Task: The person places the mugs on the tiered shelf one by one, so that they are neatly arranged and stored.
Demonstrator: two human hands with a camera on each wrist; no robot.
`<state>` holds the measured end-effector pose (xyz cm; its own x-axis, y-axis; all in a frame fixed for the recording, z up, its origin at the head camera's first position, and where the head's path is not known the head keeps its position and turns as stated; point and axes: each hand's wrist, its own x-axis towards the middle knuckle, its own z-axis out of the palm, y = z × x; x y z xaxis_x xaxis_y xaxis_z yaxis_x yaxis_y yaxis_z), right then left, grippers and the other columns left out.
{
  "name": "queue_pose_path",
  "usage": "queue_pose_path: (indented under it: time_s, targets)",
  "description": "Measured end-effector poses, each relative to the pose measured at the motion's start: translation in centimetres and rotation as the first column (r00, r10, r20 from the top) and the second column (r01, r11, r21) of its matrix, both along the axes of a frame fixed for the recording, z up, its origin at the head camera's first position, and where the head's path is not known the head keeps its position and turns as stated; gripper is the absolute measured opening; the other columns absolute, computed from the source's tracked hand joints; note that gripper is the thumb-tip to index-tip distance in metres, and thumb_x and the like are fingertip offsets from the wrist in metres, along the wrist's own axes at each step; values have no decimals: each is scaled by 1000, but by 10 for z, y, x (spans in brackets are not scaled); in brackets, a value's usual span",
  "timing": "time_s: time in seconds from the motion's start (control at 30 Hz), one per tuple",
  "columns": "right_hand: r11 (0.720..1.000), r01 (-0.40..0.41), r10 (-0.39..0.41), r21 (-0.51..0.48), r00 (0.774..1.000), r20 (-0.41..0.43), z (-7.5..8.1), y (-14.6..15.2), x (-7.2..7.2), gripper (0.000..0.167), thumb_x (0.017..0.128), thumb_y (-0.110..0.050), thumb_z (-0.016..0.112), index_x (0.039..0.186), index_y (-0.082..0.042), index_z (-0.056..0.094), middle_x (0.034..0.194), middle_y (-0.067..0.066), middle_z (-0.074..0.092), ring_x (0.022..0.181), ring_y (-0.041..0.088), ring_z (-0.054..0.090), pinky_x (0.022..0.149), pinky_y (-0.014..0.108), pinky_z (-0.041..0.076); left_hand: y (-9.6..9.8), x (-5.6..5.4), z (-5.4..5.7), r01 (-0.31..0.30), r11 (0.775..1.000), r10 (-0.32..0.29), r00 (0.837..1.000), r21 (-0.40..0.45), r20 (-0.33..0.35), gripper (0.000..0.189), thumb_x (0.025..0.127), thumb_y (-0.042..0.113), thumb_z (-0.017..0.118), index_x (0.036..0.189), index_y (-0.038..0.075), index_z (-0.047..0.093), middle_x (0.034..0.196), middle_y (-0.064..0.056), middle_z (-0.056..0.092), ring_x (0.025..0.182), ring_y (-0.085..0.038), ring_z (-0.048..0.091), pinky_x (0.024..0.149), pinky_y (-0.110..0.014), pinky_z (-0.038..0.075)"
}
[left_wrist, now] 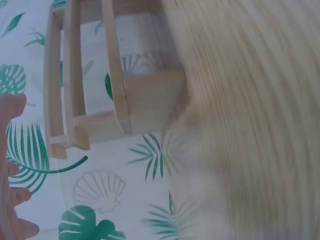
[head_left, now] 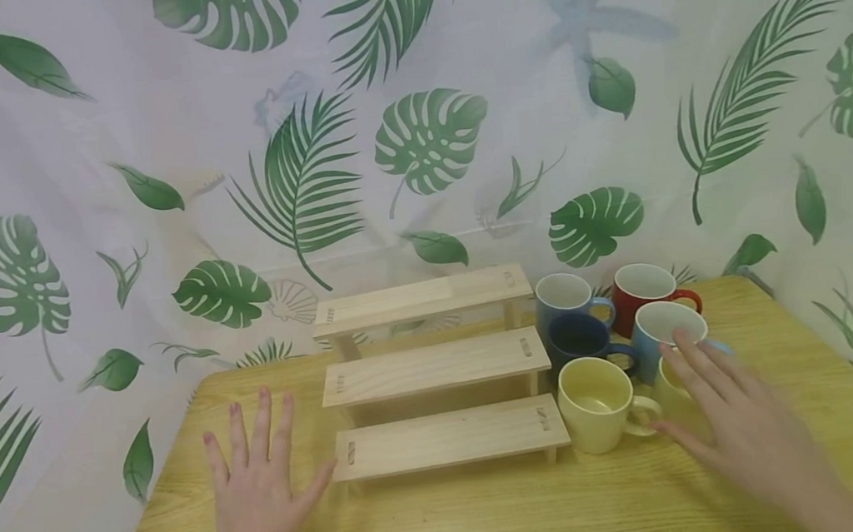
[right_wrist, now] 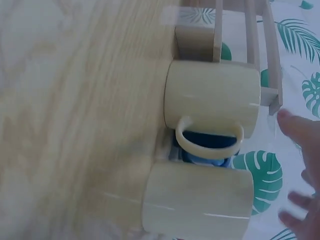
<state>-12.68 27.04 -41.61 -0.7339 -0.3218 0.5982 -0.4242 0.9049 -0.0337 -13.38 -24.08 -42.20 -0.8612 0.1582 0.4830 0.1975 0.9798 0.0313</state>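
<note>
A three-step wooden stand (head_left: 451,438) stands on the table, its bare steps rising toward the back. My left hand (head_left: 257,484) hovers left of it, fingers spread, thumb close to the lowest step's left end. To the stand's right are several mugs: a cream-yellow mug (head_left: 594,407) in front, a dark blue mug (head_left: 578,339) behind it, then a light blue mug (head_left: 560,295). Beside these stand a red mug (head_left: 641,289), another light blue mug (head_left: 664,327) and a second cream-yellow mug (right_wrist: 197,200). My right hand (head_left: 748,429), fingers extended and holding nothing, partly hides that last mug in the head view.
The wooden tabletop (head_left: 416,521) extends in front of the stand and mugs. Right behind the table hangs a white curtain (head_left: 514,234) printed with green leaves and shells.
</note>
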Motion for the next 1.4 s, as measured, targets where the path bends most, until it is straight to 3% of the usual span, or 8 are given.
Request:
queue_pose_path:
  time_s: [0.23, 0.43, 0.53, 0.67, 0.77, 0.87, 1.0, 1.4]
  targets:
    - [941, -18, 86, -339, 979, 185, -10, -15, 6, 68, 85, -25, 73, 143, -7, 42, 130, 18, 54, 110, 38, 53, 97, 44, 44, 15, 0, -20, 86, 927, -114, 992, 364, 54, 86, 89, 43, 64, 154, 12, 16, 155, -15, 22, 140, -44, 17, 112, -62, 1]
    - [906, -26, 145, -423, 957, 252, -19, -25, 2, 70, 80, -18, 78, 140, -2, 44, 134, 21, 52, 116, 43, 50, 96, 1, 18, 31, -1, -43, 8, 847, -147, 964, 531, 220, 87, 91, 48, 59, 154, 12, 11, 158, -11, 12, 143, -36, 9, 114, -57, 4]
    - [898, -28, 163, -438, 948, 274, -23, -29, 0, 70, 82, -18, 76, 141, -1, 42, 135, 22, 51, 116, 43, 50, 95, 0, 17, 37, 0, -48, -15, 807, -171, 951, 590, 258, 88, 92, 49, 58, 154, 13, 9, 159, -8, 8, 144, -32, 5, 114, -56, 3]
    - [896, -2, 159, -445, 935, 316, -25, -31, -2, 71, 83, -18, 75, 142, 0, 40, 136, 24, 49, 119, 44, 49, 106, 27, 35, 41, 0, -52, -27, 764, -198, 941, 645, 274, 87, 93, 48, 57, 155, 14, 7, 159, -6, 5, 144, -31, 3, 114, -56, 4]
    - [894, 5, 153, -448, 936, 318, -26, -31, -4, 71, 82, -18, 76, 140, 3, 40, 135, 27, 49, 119, 46, 48, 95, 55, 39, 42, -2, -55, -27, 730, -219, 938, 683, 270, 85, 94, 46, 57, 154, 12, 8, 159, -6, 5, 144, -32, 4, 114, -56, 3]
    - [896, 10, 142, -443, 941, 307, -27, -31, -7, 70, 81, -18, 77, 138, 4, 43, 133, 27, 50, 117, 45, 49, 95, 52, 41, 41, -5, -62, -22, 705, -231, 938, 709, 259, 84, 94, 43, 57, 154, 12, 9, 159, -6, 5, 144, -31, 4, 114, -55, 3]
    - [898, 15, 125, -440, 950, 287, -29, -31, -8, 67, 79, -17, 79, 134, 5, 47, 128, 26, 56, 113, 42, 55, 95, 39, 45, 41, -9, -73, 3, 709, -235, 944, 705, 232, 84, 93, 42, 58, 154, 13, 9, 159, -8, 5, 145, -30, 5, 114, -56, 3]
    - [906, 8, 111, -423, 960, 256, -36, -31, -9, 53, 76, -14, 81, 121, 2, 59, 113, 22, 65, 104, 39, 59, 81, 55, 46, 42, -11, -96, 39, 748, -217, 958, 662, 188, 81, 94, 43, 58, 154, 15, 12, 159, -10, 12, 144, -29, 10, 115, -54, 8]
